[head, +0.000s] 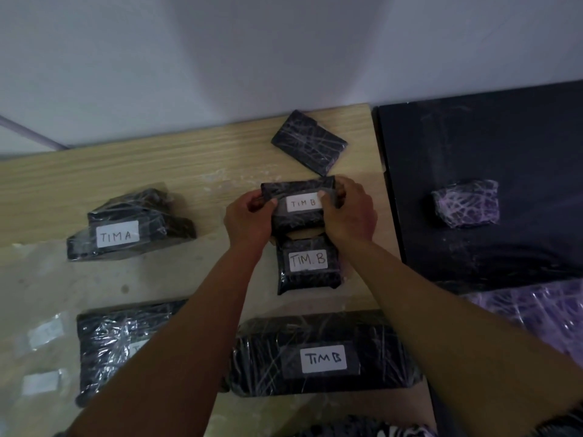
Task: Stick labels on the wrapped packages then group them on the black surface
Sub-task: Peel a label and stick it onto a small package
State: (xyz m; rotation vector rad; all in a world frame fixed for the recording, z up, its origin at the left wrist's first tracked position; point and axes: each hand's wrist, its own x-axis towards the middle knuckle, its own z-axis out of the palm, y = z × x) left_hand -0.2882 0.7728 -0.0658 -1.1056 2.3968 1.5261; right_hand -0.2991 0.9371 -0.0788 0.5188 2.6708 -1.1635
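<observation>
Now gripped at both short ends, left hand (249,216) and right hand (348,212) curled round the small wrapped package (299,201) above the desk (189,159), long axis left-to-right, label (304,204) up, black surface (489,137) off to the right, nearer the right hand

Dim, soft light; glare streaks the shiny plastic-wrapped black packages (321,357) nearest the body; wide-angle edges bend, corners blur.
</observation>
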